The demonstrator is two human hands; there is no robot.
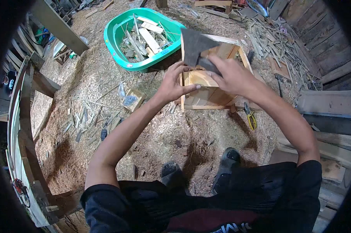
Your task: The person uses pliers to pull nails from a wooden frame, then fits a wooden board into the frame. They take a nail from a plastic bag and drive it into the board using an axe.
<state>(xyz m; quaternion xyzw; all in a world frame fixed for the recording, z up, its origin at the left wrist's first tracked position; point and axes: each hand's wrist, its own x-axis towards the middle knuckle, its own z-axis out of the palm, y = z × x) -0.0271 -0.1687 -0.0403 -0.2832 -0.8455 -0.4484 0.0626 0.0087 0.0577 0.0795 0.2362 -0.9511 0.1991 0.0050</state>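
Note:
A small open wooden box (218, 50) stands on the sawdust floor in front of me. My left hand (173, 81) grips its near left corner, thumb lying across the box's wooden panel. My right hand (232, 75) holds a dark grey sheet of sandpaper (195, 48) pressed against the top of the box. The sheet sticks up past the box's rim and hides part of the inside.
A green plastic tub (117, 29) full of wood offcuts sits behind the box on the left. Yellow-handled pliers (251, 118) lie right of the box. Thin sticks (274, 40) are piled at the back right, planks (327, 103) on the right, a wooden frame (24, 116) on the left.

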